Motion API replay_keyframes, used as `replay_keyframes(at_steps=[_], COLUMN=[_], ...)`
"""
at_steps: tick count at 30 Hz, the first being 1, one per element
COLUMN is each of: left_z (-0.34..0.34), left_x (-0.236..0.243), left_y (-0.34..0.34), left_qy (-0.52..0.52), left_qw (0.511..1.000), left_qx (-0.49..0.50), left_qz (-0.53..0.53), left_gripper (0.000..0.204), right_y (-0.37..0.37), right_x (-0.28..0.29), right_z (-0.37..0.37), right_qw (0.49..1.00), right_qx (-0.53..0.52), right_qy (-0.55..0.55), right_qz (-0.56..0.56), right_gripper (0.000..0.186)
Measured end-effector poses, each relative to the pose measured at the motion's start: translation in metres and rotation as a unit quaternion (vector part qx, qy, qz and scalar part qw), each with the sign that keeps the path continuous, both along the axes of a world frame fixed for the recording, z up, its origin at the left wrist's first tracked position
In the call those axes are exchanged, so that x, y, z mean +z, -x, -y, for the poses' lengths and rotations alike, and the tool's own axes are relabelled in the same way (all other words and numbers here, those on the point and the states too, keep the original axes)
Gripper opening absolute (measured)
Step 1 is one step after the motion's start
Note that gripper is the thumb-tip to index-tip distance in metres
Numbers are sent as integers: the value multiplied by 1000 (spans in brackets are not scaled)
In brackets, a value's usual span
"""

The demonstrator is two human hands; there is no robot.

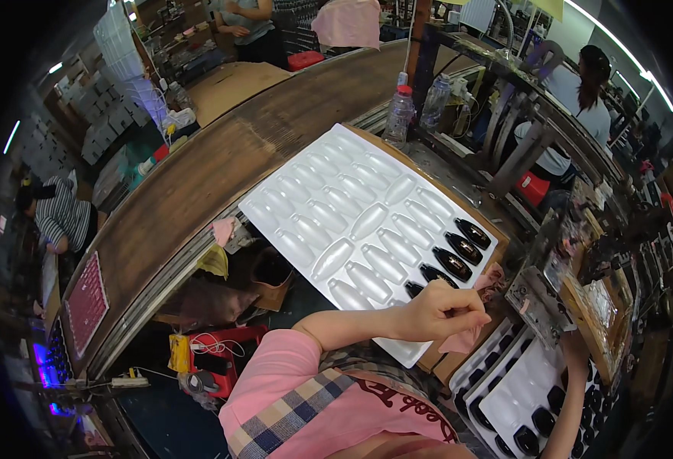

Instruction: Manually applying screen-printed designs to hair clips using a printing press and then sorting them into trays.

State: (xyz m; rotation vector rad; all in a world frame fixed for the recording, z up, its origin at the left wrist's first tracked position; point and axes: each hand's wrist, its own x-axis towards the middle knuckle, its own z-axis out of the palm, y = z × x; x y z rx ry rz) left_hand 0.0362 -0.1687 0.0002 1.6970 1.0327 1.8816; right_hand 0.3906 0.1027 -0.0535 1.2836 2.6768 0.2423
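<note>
My left hand (447,312) is closed, fingers curled in, over the near right edge of a white moulded tray (306,264). What it holds, if anything, is hidden. Beside and below it shows pink cloth (462,340); I cannot tell whether the fingers grip it. Glossy black tapered pieces (453,264) fill a few slots at the tray's right end, some partly behind my hand; the other slots hold none. My right forearm (573,398) reaches up from the lower right to a machine with a metal plate (539,302), which hides the fingers.
More white trays with black pieces (524,440) are stacked at the lower right. A wooden-edged frame (596,321) hangs over my right arm. Beyond the tray runs a long brown belt (237,138). A red-capped bottle (401,115) stands behind the tray. Other people are farther back.
</note>
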Motion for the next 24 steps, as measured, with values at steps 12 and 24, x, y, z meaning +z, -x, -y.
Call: replay_keyframes(at_steps=[12,24], left_z=[-83,-207], left_x=[-7,-46], left_y=[13,4], left_qy=[-50,-4], left_qw=[969,938], left_qx=[200,87], left_qz=[-137,-335], left_gripper=[8,23], right_y=[22,25], right_x=[46,93], right_z=[32,121], right_qw=[958,894], right_qx=[-10,-56], right_qy=[-64,139], right_qz=[-280,-422], right_gripper=[52,58])
